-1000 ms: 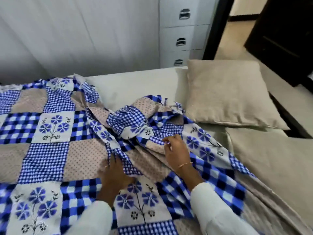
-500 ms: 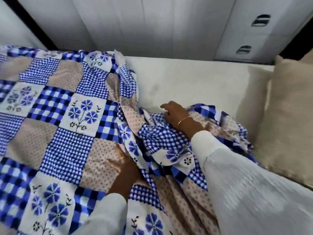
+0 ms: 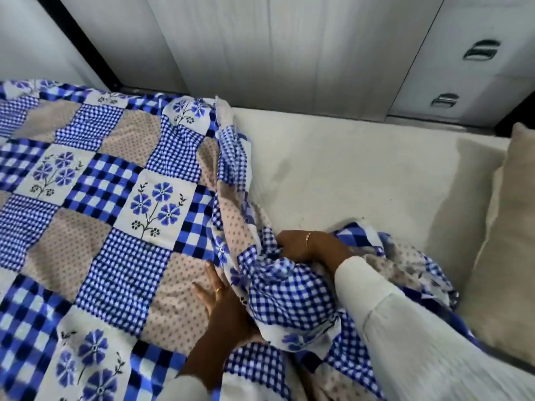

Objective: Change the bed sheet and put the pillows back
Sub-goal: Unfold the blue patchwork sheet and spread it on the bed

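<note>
Spreading the patchwork bed sheet [image 3: 95, 204]: it covers the left of the bed, bunched mid-bed, with bare mattress [image 3: 362, 175] and a beige pillow [image 3: 503, 256] to the right. Left hand [image 3: 223, 305] presses flat, fingers straight; right hand [image 3: 298, 246] grips the bunched folds. Best to keep the flat part pinned and draw the bunch evenly toward the pillow end.

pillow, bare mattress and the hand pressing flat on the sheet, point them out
pillow [image 3: 509, 256], head view, its front face.
bare mattress [image 3: 347, 169], head view, uncovered middle.
left hand [image 3: 223, 305], head view, its back.
</note>
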`<act>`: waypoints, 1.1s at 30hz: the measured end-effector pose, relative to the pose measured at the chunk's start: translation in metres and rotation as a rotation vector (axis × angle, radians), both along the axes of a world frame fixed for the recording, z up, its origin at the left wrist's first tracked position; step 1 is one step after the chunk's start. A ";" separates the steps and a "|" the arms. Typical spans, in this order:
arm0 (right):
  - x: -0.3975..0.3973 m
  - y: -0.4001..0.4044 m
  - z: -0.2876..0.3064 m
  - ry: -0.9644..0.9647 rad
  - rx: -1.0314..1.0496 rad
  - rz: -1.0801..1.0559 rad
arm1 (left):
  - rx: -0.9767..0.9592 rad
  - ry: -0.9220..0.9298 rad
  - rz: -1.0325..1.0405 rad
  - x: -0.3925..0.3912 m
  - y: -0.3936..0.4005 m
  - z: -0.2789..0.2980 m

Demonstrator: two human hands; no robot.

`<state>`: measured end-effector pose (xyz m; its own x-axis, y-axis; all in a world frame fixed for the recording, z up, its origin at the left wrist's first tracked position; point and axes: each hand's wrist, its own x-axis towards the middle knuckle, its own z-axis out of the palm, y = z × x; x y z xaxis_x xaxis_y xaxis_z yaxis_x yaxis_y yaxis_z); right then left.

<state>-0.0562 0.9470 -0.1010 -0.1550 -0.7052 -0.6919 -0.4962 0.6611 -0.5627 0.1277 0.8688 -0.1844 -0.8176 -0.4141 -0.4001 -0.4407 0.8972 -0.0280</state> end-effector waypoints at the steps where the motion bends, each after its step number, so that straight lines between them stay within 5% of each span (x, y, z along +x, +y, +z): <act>1: -0.007 0.005 0.004 0.063 -0.053 -0.057 | 0.042 0.055 -0.046 -0.003 0.000 0.004; 4: -0.051 0.020 0.010 0.221 -0.106 -0.276 | 0.208 0.214 -0.091 -0.042 -0.001 0.021; 7: -0.124 0.062 0.020 0.379 -0.038 -0.563 | 0.170 0.175 -0.110 -0.094 -0.001 0.030; 11: -0.197 0.146 0.024 0.417 -0.153 -1.324 | 0.187 0.034 -0.233 -0.165 -0.005 0.036; 13: -0.210 0.160 0.017 0.547 -0.135 -1.457 | 0.198 -0.044 -0.258 -0.194 0.002 0.040; 17: -0.217 0.131 -0.001 0.932 -0.278 -1.261 | 0.114 -0.178 -0.244 -0.231 0.021 0.033; 21: -0.209 0.062 -0.009 0.604 -0.413 -0.640 | -0.001 -0.316 -0.213 -0.238 0.028 0.025; 27: -0.187 0.000 -0.008 0.557 -0.056 -0.112 | 0.043 -0.411 -0.179 -0.242 0.029 0.024; 30: -0.198 -0.007 -0.004 0.705 -0.070 -0.141 | 0.049 -0.378 -0.172 -0.241 0.029 0.021; 33: -0.245 0.015 0.007 0.800 -0.078 -0.544 | 0.060 -0.331 -0.161 -0.240 0.029 0.020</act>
